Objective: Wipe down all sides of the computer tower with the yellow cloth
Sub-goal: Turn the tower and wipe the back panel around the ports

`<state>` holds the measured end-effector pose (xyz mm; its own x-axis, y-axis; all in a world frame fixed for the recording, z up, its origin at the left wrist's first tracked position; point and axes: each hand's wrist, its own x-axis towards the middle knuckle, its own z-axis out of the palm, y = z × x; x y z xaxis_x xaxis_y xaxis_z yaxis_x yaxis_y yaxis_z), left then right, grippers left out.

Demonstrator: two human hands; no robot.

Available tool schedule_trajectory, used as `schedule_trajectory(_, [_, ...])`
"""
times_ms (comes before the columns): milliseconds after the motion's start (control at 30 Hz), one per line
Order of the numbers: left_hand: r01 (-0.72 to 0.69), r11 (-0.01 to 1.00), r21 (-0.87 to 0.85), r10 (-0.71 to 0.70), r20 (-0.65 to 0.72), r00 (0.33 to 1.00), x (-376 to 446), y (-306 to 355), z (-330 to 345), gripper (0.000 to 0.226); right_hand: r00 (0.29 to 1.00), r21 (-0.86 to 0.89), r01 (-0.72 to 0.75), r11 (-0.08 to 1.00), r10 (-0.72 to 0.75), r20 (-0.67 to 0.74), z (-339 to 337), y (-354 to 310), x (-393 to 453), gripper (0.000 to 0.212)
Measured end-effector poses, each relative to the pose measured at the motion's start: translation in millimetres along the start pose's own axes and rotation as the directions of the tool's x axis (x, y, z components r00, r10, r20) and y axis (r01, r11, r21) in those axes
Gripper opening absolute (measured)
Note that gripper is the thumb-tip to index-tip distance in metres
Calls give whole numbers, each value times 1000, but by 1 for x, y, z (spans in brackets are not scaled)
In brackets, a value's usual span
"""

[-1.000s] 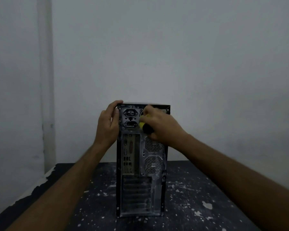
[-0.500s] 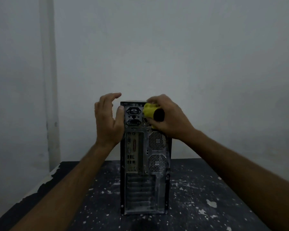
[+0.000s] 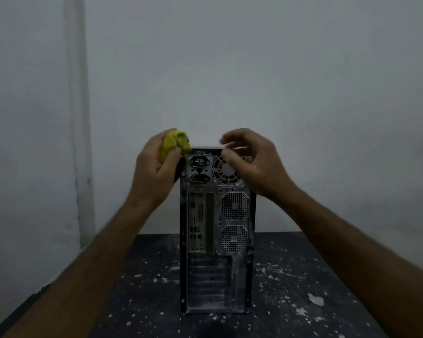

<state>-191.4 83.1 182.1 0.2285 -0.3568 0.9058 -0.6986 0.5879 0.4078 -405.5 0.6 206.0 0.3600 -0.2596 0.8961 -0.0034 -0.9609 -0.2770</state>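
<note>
The computer tower (image 3: 216,240) stands upright on the table with its dusty rear panel, ports and fan grilles facing me. My left hand (image 3: 154,172) grips the bunched yellow cloth (image 3: 175,145) at the tower's top left corner, against the left edge. My right hand (image 3: 252,162) hovers in front of the top right of the rear panel, fingers loosely curled and holding nothing, blurred by motion.
The tower sits on a dark table (image 3: 291,289) speckled with white paint chips. A plain grey wall (image 3: 254,69) rises behind, with a vertical pipe or trim (image 3: 80,118) at the left. The table's left edge runs diagonally at lower left.
The yellow cloth has passed from my right hand to my left hand. My left hand now grips it at the top left corner, and my right hand has let go.
</note>
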Motion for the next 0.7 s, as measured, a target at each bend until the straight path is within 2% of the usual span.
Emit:
schedule_trajectory(67, [-12,987,162,5,41,999,9,-16,-19,51,971,-266,28,964,-89,-223,-11,22,1,19])
schedule_trajectory(100, [-6,975,221,-12,79,997,13,-21,-27,50,965,-375,6,927,-104,-242,-14,34,1,21])
schedule_trajectory(167, [-22,958,287,-22,149,989,16,-30,-33,43,984,-464,-57,884,-28,-176,-14,57,-6,29])
schedule_trajectory(267, [-167,925,342,117,162,980,26,-32,-26,28,996,-423,-77,903,48,-79,-9,73,-15,37])
schedule_trajectory(367, [-222,913,342,170,176,970,44,-28,-14,20,995,-408,-72,910,36,-96,-5,72,-17,36])
schedule_trajectory(467, [-272,879,392,188,239,953,38,-32,-12,27,994,-410,-75,909,36,-103,-4,72,-17,34])
schedule_trajectory(600, [-412,757,507,266,336,903,1,-44,-16,41,994,-406,-67,912,25,-108,0,74,-21,35])
schedule_trajectory(700, [-325,765,556,250,208,946,23,-37,-13,38,992,-410,-65,910,15,-124,2,76,-20,35])
